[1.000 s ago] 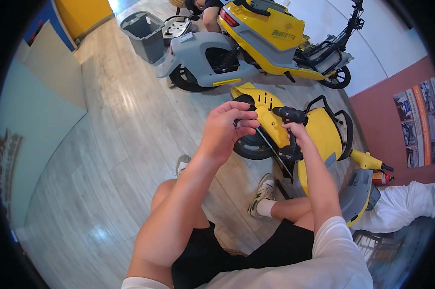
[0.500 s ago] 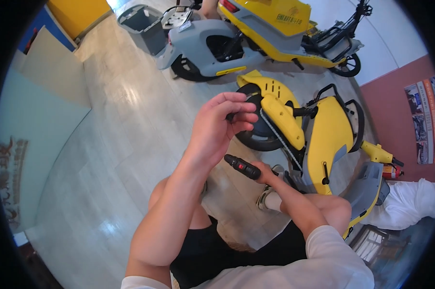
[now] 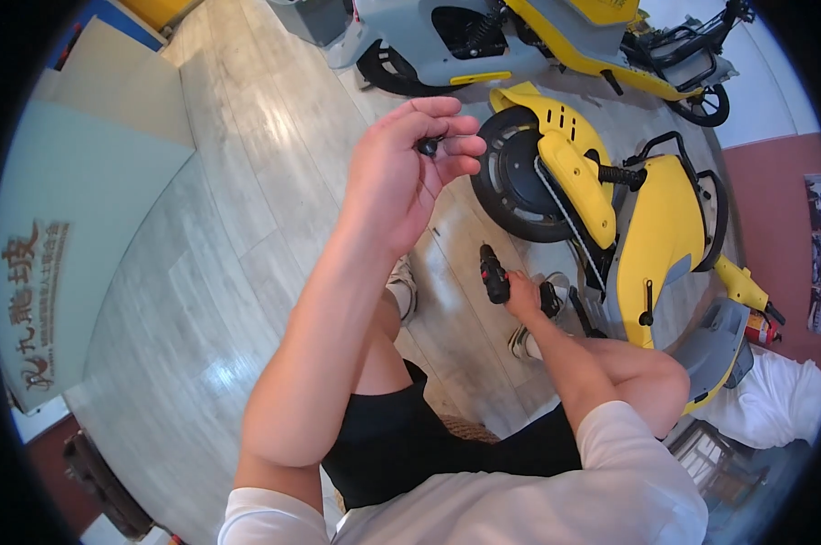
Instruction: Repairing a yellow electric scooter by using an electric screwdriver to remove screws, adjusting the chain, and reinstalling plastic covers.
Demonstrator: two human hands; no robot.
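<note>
My left hand (image 3: 410, 163) is raised, palm turned inward and fingers curled. A small black part (image 3: 427, 146) with a round end shows in it, too small to name more exactly. Lower and to the right, my right hand (image 3: 522, 295) grips a black cordless drill (image 3: 494, 277) with red marks, its tip facing away from me. Beyond the drill stands a yellow electric scooter (image 3: 662, 227), with its rear wheel (image 3: 519, 173) and yellow side cover (image 3: 577, 182) nearest my hands. Both hands are apart from the scooter.
A second grey and yellow scooter (image 3: 478, 80) stands at the back beside a grey bin (image 3: 315, 18). At the left rises a pale curved counter (image 3: 110, 218). White cloth (image 3: 765, 395) and a red cylinder (image 3: 761, 329) are at the right. My shoes rest on the plank floor.
The view has shifted, so the scooters sit farther right and higher. The drill has swung to point more straight ahead. The black part in my left hand shows more clearly.
</note>
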